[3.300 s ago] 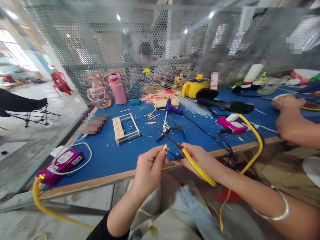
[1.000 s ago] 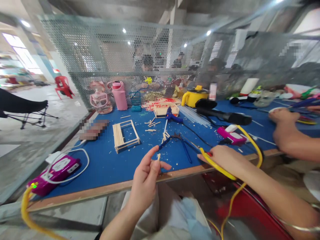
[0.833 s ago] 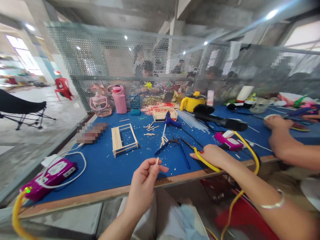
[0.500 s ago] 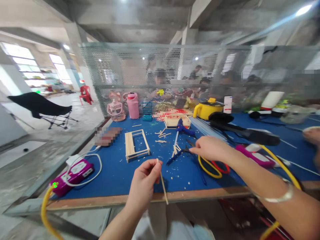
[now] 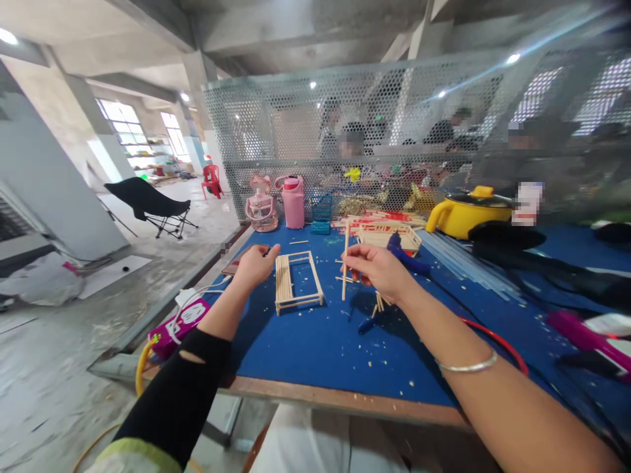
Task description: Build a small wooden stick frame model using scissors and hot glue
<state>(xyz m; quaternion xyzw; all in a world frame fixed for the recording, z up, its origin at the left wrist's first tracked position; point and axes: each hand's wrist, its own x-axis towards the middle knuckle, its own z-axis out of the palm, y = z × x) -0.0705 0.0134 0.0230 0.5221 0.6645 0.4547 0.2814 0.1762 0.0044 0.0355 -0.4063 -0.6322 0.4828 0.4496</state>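
My right hand [image 5: 377, 268] pinches a thin wooden stick [image 5: 346, 236] upright between thumb and fingertips, above the blue tabletop. To its left stands a small rectangular frame of wooden sticks [image 5: 282, 279], with a slatted strip along one side. My left hand [image 5: 254, 266] is left of this frame, over the phone [image 5: 231, 268]; its thumb is apart from the fingers and no stick shows in it. Its fingertips are partly hidden, so contact with the phone is unclear. Pliers [image 5: 367, 325] lie under my right hand, mostly hidden. Short stick pieces [image 5: 379, 303] lie beside them.
Behind my right hand are a blue glue gun [image 5: 414, 263] and another stick frame [image 5: 409, 242]. Clear glue sticks [image 5: 468, 266], a yellow pot [image 5: 468, 217] and pink bottles [image 5: 294, 207] stand or lie farther back. A purple power strip [image 5: 185, 322] sits at the left edge.
The wooden stick has passed from my left hand to my right, which has let go of the pliers. My left hand has moved left and forward to the phone. The view has turned left.
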